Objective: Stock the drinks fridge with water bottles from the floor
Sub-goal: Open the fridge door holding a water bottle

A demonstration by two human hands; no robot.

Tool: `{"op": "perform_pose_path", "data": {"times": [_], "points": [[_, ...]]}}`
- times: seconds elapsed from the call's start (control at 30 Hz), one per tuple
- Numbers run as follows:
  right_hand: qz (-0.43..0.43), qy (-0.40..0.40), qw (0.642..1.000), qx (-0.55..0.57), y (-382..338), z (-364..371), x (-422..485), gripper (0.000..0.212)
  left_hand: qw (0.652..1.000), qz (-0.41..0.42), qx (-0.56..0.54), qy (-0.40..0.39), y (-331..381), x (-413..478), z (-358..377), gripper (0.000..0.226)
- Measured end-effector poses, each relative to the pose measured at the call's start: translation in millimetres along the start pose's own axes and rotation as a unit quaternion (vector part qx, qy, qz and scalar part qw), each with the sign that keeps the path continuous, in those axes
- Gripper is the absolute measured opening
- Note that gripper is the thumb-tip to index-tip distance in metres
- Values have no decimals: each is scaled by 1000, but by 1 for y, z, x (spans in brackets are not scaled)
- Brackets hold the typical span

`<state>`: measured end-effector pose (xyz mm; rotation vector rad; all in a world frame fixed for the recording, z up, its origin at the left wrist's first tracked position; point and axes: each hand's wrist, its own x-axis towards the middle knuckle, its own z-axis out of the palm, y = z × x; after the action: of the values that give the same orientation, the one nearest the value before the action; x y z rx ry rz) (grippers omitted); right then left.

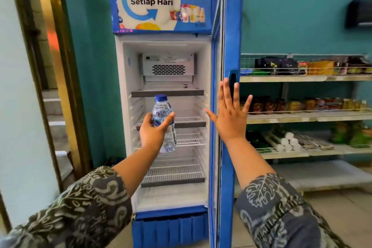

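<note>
One water bottle (161, 107) is in view, clear with a blue cap, and one drinks fridge (161, 2), blue and white, with its door (231, 26) swung wide to the right. Inside the fridge at least four shelves (167, 93) can be made out, all bare. To the right of the door stands a store rack (302, 78) with three tiers of packaged goods.

The left hand (153, 133) grips the bottle round its middle, thumb on one side and fingers curled round the other. The bottle is upright, leaning slightly, and is held in the air in front of the open compartment at about the height of the second shelf. It rests on no shelf.

The right hand (229, 115) is spread wide, all five fingers splayed and pointing up, its back toward the camera and its palm toward the door's edge. Its fingertips overlap the door handle (233, 78); whether they touch it cannot be told. It holds nothing.

Both forearms reach forward and upward from patterned sleeves (80, 207), the left toward the fridge interior, the right toward the door.
</note>
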<state>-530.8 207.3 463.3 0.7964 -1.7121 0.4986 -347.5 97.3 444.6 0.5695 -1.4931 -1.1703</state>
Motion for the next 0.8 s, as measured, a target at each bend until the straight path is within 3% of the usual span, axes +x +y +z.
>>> {"op": "perform_pose_path", "data": {"times": [0.37,0.5,0.6,0.8], "points": [[85,-122,987,57,151,15,-85,106,999,-42,-13,-2,-4,-63,110,68],[126,-173,975,66,184,17,-84,105,999,-34,-2,-4,-8,-77,137,46],[160,-194,965,75,202,19,-81,106,1000,-29,0,-2,-7,-83,152,44],[193,-210,953,104,236,32,-78,110,999,-42,12,6,-6,-80,166,65]]}}
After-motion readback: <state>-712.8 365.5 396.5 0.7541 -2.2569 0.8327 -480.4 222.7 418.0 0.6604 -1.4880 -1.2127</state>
